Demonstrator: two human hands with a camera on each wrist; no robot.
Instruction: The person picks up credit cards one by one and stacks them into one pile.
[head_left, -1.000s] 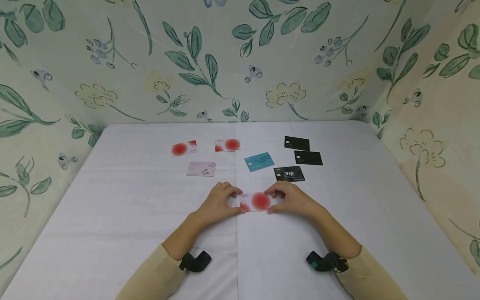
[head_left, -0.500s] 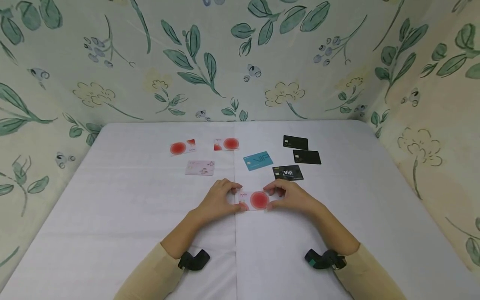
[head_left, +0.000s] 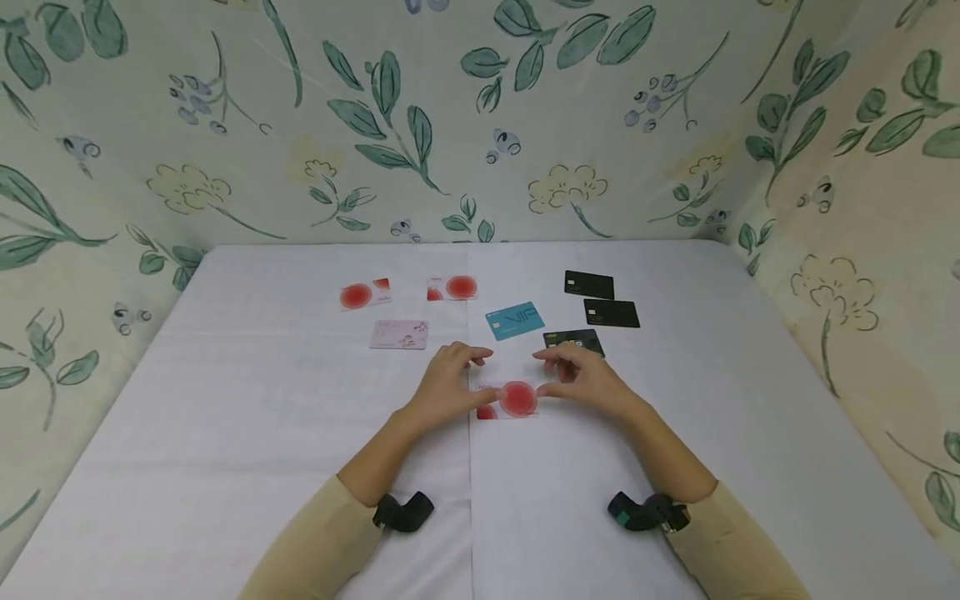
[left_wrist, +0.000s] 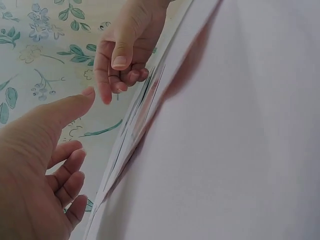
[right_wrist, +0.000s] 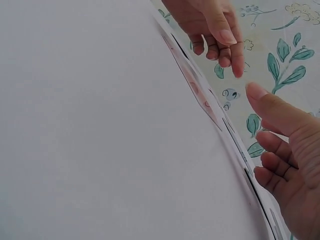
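Currently, I see through my cameras a person's left hand (head_left: pixel 447 383) and right hand (head_left: pixel 588 383) facing each other, both held wide, thumbs spread from fingers. Between them, on a white tablecloth (head_left: pixel 150 500), lies a white card (head_left: pixel 519 401) with a red circle; in the head view the left thumb overlaps it. Past the left hand I find a pink card (head_left: pixel 397 335) and, farther, two red-circle cards (head_left: pixel 356 296). Beyond the gap between the hands lies a blue card (head_left: pixel 514 321); beyond the right hand, three black cards (head_left: pixel 612 314), the nearest partly hidden by its fingers.
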